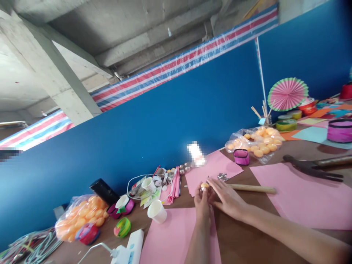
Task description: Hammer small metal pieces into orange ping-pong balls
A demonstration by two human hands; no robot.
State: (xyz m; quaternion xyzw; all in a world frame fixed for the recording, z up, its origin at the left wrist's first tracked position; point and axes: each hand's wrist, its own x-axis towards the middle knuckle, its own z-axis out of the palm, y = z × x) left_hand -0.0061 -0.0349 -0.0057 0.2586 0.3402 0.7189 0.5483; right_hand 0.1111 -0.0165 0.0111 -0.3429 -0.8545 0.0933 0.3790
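My left hand is closed around a small orange ball that peeks out above my fingers, held over the brown table. My right hand lies beside it with fingers stretched out, its fingertips touching the ball and my left hand. A wooden stick lies on the table just behind my right hand. A small heap of metal pieces sits on a pink paper sheet behind both hands. Another pink sheet lies under my left forearm.
Bags of orange balls lie left and right. A paper cup, a white power strip, a hammer, a large pink sheet, a pink paper fan, tape rolls and a blue wall surround the spot.
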